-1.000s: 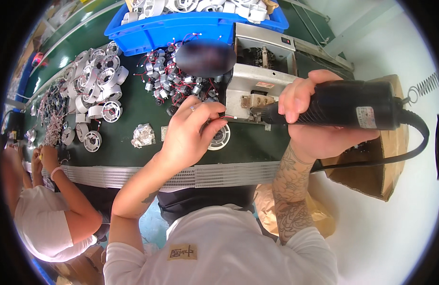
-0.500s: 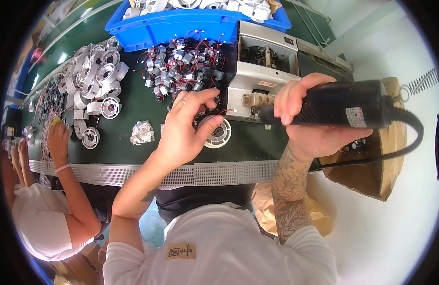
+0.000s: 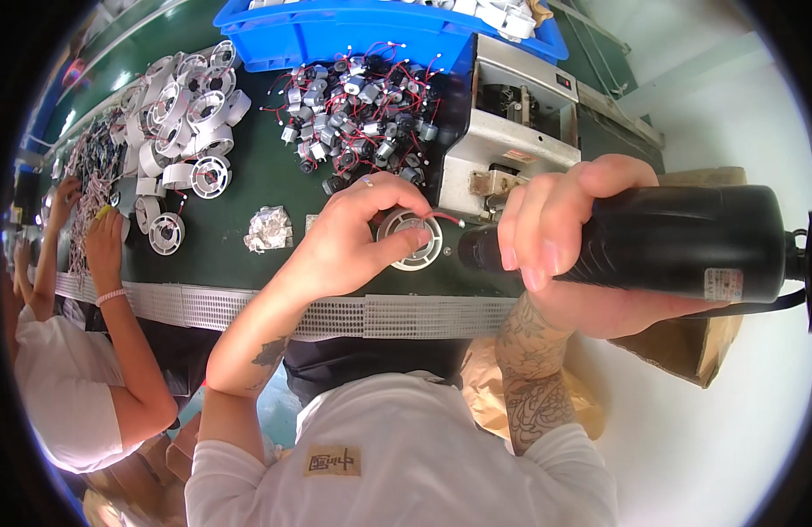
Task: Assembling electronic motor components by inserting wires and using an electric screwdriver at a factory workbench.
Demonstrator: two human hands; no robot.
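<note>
White wheel [image 3: 421, 261] (partly covered) lies between the hands [image 3: 340, 246] [image 3: 564, 241].

I see a white short-sleeved shirt [image 3: 459, 452] with a dark-marked tan patch [image 3: 333, 460], black trousers [image 3: 371, 358], a ring [image 3: 367, 182] on the left hand [image 3: 346, 239], a small left-arm tattoo [image 3: 270, 353] and denser right-arm tattoos [image 3: 535, 386].
</note>
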